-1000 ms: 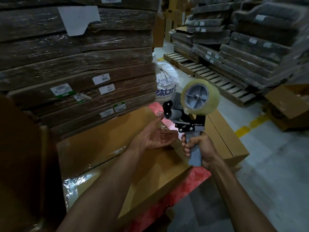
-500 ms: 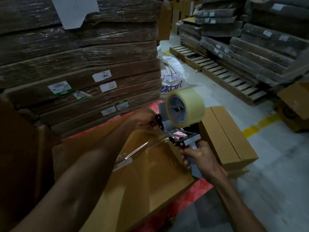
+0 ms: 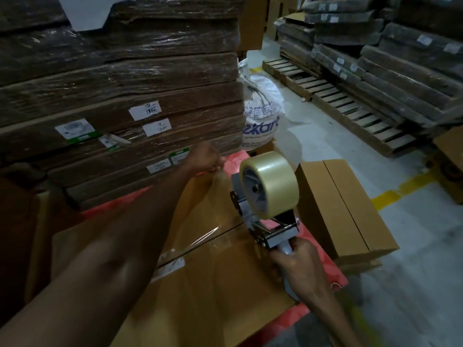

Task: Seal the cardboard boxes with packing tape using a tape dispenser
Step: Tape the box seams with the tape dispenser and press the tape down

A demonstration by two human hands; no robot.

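Obs., head view, dim warehouse light.

Left arm: stretched forward, nearly straight, across the top of the large box (image 3: 213, 291). Left hand (image 3: 206, 157) sat at the box's far edge, back of the hand facing up, fingers curled down and pinching the free end of the tape strip (image 3: 221, 186). Fingertips themselves were hidden behind the hand.

Right arm: bent, coming in from lower right. Right hand (image 3: 299, 261) was wrapped tight around the handle of the tape dispenser (image 3: 263, 221), fingers fully closed on it. Dispenser was held tilted above the near right part of the box top, close to the centre seam; contact with the cardboard could not be told. Tape roll (image 3: 273, 184), clear, sat upright on the dispenser.

Tape strip ran taut through the air from the left hand back to the dispenser, a glint showing along one edge.

Large box lay on a red surface (image 3: 335, 269). A smaller box (image 3: 343, 209), flaps closed, stood just beside it on the right. Behind: wrapped stacks of flat cardboard (image 3: 125, 96), a white sack (image 3: 263, 108), wooden pallets (image 3: 338, 101), a yellow floor line (image 3: 390, 195).
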